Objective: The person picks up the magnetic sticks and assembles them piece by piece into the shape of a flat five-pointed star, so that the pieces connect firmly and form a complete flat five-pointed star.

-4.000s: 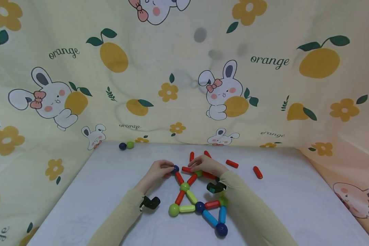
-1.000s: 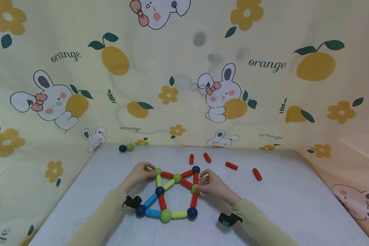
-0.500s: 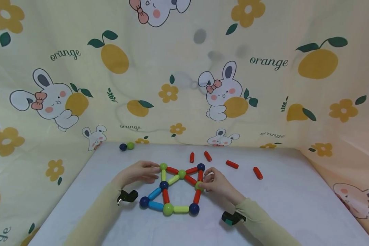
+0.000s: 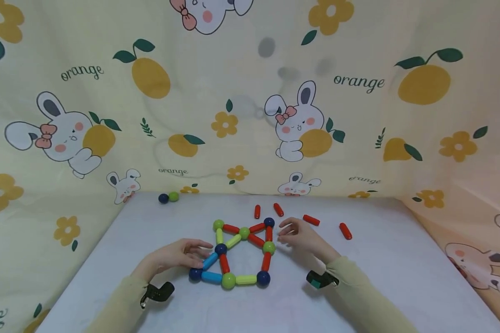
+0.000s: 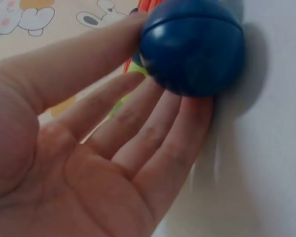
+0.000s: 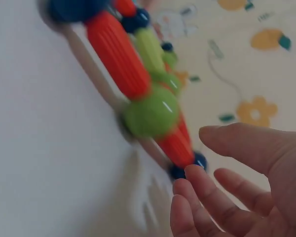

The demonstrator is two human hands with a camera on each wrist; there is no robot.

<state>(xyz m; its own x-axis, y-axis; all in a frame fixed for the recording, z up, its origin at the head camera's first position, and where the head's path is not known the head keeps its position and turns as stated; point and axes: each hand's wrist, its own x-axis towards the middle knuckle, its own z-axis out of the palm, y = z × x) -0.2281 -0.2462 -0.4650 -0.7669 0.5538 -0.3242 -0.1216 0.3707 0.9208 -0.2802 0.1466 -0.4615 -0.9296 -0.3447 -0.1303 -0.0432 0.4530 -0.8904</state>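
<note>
A flat frame of magnetic balls and rods lies on the table, its green ball [image 4: 228,280] and yellow-green rod [image 4: 246,280] along the near side. My left hand [image 4: 179,254] is at the near left corner, fingers extended beside a blue rod [image 4: 210,261] and a navy ball [image 4: 195,274]. In the left wrist view that navy ball [image 5: 192,49] sits at the thumb tip and fingertips. My right hand [image 4: 302,236], fingers loosely bent and holding nothing, hovers right of the frame, near a green ball [image 4: 269,248] and the far right navy ball [image 4: 269,223].
Several loose red rods lie behind the frame, one red rod [image 4: 345,231] farthest right. At the back left a loose navy ball [image 4: 163,198] sits beside a green ball [image 4: 173,197]. A printed curtain [image 4: 241,152] closes off the table's far edge.
Between the oldest frame and later ones, the frame was turned round and joined into a closed ring. Since then my left hand came nearer from the far left green ball; my right hand released its green ball.
</note>
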